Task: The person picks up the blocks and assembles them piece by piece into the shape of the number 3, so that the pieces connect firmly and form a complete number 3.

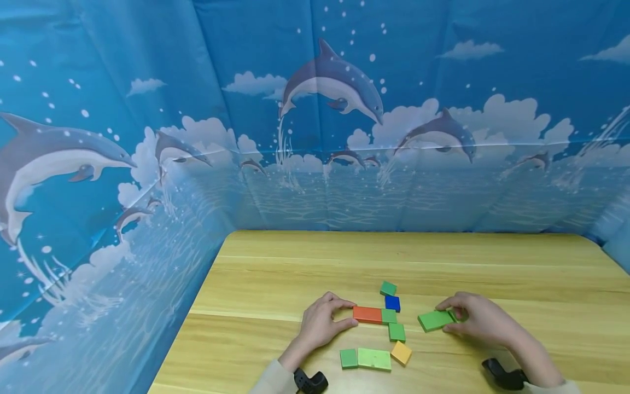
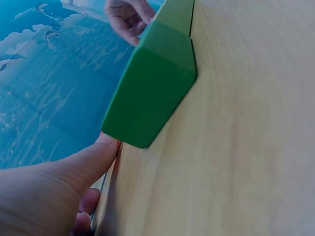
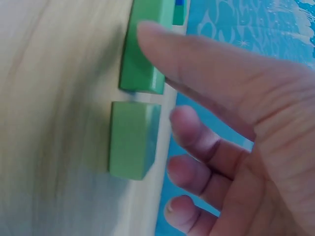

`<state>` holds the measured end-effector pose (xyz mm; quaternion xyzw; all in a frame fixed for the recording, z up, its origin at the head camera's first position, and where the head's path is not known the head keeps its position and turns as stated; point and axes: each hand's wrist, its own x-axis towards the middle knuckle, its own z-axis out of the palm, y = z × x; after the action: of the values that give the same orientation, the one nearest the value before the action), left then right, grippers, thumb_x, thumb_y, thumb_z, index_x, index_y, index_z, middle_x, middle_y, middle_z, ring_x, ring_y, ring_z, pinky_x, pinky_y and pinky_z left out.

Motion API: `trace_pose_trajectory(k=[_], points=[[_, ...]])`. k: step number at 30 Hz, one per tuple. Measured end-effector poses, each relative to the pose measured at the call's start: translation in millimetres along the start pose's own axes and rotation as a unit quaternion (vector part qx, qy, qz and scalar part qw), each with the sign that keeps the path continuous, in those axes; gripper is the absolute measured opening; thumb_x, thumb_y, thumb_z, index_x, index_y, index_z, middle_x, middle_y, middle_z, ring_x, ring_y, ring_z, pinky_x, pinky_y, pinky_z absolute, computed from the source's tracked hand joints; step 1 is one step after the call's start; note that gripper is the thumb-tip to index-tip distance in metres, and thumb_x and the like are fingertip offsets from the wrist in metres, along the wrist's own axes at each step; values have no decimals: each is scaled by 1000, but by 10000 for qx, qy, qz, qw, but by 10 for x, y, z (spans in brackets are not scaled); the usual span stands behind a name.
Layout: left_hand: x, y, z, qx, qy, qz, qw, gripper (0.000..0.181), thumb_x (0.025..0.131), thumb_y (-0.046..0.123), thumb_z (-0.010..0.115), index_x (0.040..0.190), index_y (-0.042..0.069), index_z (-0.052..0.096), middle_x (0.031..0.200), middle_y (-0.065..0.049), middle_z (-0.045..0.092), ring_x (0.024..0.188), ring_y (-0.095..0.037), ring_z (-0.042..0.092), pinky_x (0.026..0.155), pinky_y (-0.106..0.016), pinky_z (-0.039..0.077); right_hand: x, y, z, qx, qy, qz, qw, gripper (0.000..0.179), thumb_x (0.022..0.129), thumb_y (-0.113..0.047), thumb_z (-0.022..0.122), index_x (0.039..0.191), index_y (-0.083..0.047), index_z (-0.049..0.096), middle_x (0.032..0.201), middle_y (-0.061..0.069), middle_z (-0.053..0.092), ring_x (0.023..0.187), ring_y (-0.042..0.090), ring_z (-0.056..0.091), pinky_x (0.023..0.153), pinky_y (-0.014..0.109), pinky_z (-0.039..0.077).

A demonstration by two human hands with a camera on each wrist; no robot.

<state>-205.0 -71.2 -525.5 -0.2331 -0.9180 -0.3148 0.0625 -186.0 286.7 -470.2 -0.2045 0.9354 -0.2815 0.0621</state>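
My left hand (image 1: 319, 323) pinches the left end of a red rectangular block (image 1: 367, 314) lying on the table, thumb on the near side and index finger on the far side. Against the red block's right end sits a small green block (image 1: 389, 316). With thumb and index finger, my right hand (image 1: 484, 322) holds the right end of a longer green block (image 1: 434, 321). In the right wrist view, a smaller green block (image 3: 132, 140) stands just apart from that longer block. A dark green block (image 2: 147, 93) partly hides the red one in the left wrist view.
Beyond the red block are a blue block (image 1: 392, 303) and a green block (image 1: 388, 288). Nearer lie another green block (image 1: 396, 332), an orange block (image 1: 401, 353), and a light green block (image 1: 374, 359) beside a green square (image 1: 349, 358). A dolphin-print curtain (image 1: 315, 191) borders the wooden table (image 1: 275, 257).
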Motion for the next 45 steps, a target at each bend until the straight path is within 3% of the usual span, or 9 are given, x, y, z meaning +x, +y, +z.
trace_pose_trajectory(k=[8, 15, 26, 32, 45], points=[[1, 10, -9, 7, -23, -45, 10000, 42, 80, 58, 66, 112, 32, 71, 93, 14, 53, 62, 2, 38, 51, -19, 32, 92, -10, 15, -214, 258, 513, 9981, 34, 74, -31, 81, 101, -13, 71, 70, -4, 45, 60, 10, 39, 53, 28, 30], [-5, 9, 2, -22, 24, -8, 10000, 40, 81, 57, 65, 111, 32, 71, 93, 14, 53, 62, 2, 38, 51, -19, 32, 224, -29, -23, -259, 176, 824, 9961, 35, 74, -35, 80, 96, -11, 70, 70, -2, 49, 59, 15, 43, 51, 31, 33], [-3, 17, -4, -35, 30, 6, 10000, 40, 81, 56, 66, 111, 31, 71, 93, 13, 53, 62, 1, 38, 51, -19, 32, 571, -98, -130, -341, 132, 1705, 9847, 43, 76, -38, 78, 102, -5, 65, 91, 8, 63, 67, 18, 53, 56, 38, 43], [1, 14, -5, 1, -17, -28, 10000, 41, 80, 57, 65, 112, 32, 70, 94, 14, 53, 62, 2, 38, 51, -19, 32, 811, -132, -138, -501, 190, 1829, 9817, 38, 78, -36, 77, 98, -7, 64, 98, 14, 63, 67, 21, 51, 55, 36, 40], [2, 7, 6, -11, 24, 48, 10000, 41, 80, 58, 65, 112, 32, 70, 94, 14, 54, 63, 1, 38, 51, -19, 32, 1275, -291, -73, -865, 161, 1775, 9802, 27, 78, -30, 78, 84, -10, 60, 77, 2, 57, 64, 19, 47, 56, 36, 38]])
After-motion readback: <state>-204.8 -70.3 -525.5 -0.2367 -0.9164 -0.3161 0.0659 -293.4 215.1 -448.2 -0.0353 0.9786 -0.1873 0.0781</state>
